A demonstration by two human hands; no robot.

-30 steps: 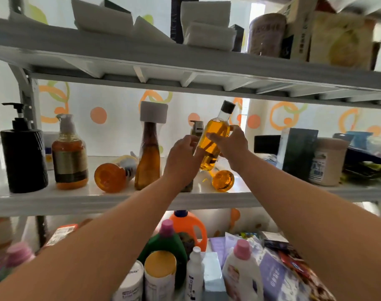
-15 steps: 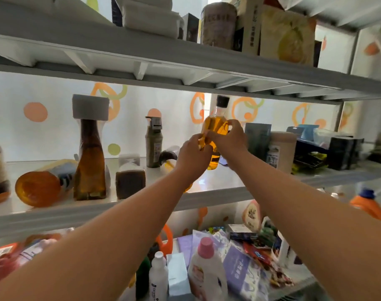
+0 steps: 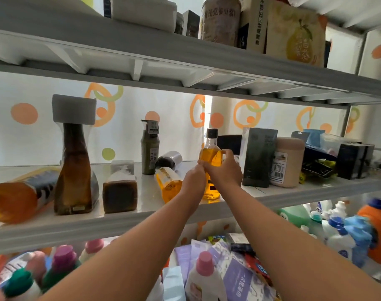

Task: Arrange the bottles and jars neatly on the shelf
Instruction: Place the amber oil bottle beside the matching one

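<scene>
Just left of the dark box (image 3: 260, 156), on the middle shelf (image 3: 124, 216): one amber bottle (image 3: 211, 156), upright now where a second ago it hung tilted in the air, both your left hand (image 3: 193, 180) and right hand (image 3: 223, 172) still clasped on it; ready for release.

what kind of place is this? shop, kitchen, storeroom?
Most likely a home storage or utility shelving unit, not a shop. The grey shelf holds toiletry bottles, some tipped over; detergent jugs crowd the tier below; a patterned curtain hangs behind. No price tags are visible.
</scene>
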